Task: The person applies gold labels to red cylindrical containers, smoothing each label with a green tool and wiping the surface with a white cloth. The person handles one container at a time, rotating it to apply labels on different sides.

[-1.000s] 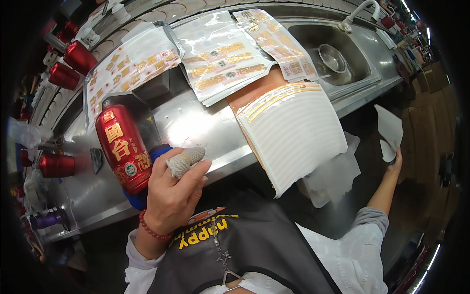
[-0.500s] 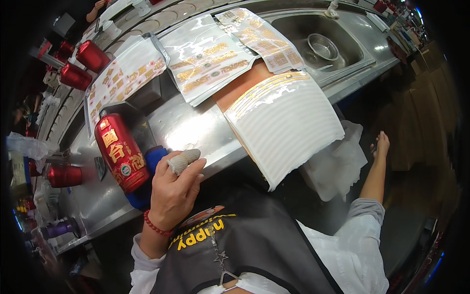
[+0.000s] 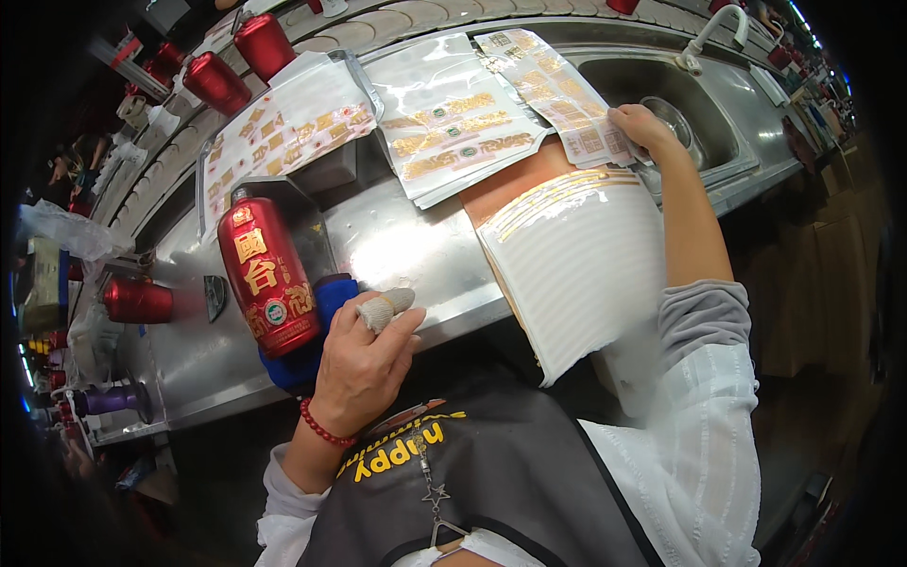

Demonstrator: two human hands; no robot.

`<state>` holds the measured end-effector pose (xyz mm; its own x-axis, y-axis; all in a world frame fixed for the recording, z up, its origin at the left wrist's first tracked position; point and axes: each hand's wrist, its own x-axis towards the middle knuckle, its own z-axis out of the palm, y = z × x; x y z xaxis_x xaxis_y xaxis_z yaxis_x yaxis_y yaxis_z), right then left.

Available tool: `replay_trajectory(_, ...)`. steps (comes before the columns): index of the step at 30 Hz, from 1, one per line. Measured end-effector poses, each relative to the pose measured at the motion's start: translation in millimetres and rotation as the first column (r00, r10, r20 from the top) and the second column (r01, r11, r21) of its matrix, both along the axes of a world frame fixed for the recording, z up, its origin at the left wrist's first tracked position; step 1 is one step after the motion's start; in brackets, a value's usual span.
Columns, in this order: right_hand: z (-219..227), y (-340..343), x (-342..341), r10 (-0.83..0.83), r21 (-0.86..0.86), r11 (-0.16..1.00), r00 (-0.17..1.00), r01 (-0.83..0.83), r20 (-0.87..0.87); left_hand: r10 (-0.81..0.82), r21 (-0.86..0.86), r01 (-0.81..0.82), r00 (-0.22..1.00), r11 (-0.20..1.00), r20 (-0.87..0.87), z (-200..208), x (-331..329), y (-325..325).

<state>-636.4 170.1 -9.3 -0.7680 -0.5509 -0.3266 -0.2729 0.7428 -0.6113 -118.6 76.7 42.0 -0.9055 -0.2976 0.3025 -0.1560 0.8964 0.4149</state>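
Note:
My right hand [image 3: 646, 130] is at the right edge of a sheet of gold square stickers [image 3: 548, 90], fingers closed at its border; the fingertips are partly hidden. By the counter's front edge, my left hand [image 3: 364, 364] is loosely closed, with ribbed whitish-grey fabric covers [image 3: 387, 307] around its fingertips. Left of that hand, a red bottle [image 3: 269, 269] with gold characters leans on a blue cloth pad [image 3: 333, 298]. Sheets with gold strip decals [image 3: 453, 123] lie beside the square stickers. Nearer me, a stack of white sheets with gold stripes [image 3: 576, 255] overhangs the counter edge.
A tray of red and gold stickers [image 3: 283, 132] lies at the back left. Red bottles [image 3: 215, 83] stand on the conveyor [image 3: 397, 30] behind it; another red bottle [image 3: 139, 300] is at far left. A sink [image 3: 723, 123] holding a metal bowl [image 3: 669, 121] is at the right.
My right hand has swung from low at the right up to the square sticker sheet. My left hand stays by the bottle. The whole view has shifted slightly.

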Motion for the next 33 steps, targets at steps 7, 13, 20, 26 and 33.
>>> replay_trajectory(7, -16, 18, -7, 0.193, -0.134, 0.935, 0.788, -0.329, -0.585, 0.028, 0.038, -0.025, 0.997, 0.999, -0.073, -10, 10, -5)
replay_trajectory(13, 31, 55, 116, 0.615, -0.082, 0.723, 0.694, -0.685, -0.373, -0.063, 0.062, 0.066, 0.996, 0.996, -0.056, -17, -1, 5)
replay_trajectory(20, -5, 10, 161, 0.711, 0.035, 0.573, 0.475, -0.819, -0.518, -0.159, 0.137, 0.168, 0.985, 0.976, -0.073, -21, -7, 14)
replay_trajectory(26, 21, -18, 169, 0.784, 0.203, 0.616, 0.567, -0.761, -0.251, -0.111, 0.098, 0.123, 0.987, 0.988, -0.120, -27, 13, 16)
replay_trajectory(33, 16, -23, 160, 0.826, 0.249, 0.532, 0.432, -0.810, -0.360, -0.081, 0.093, 0.098, 0.982, 0.991, -0.171, -25, 31, 19)
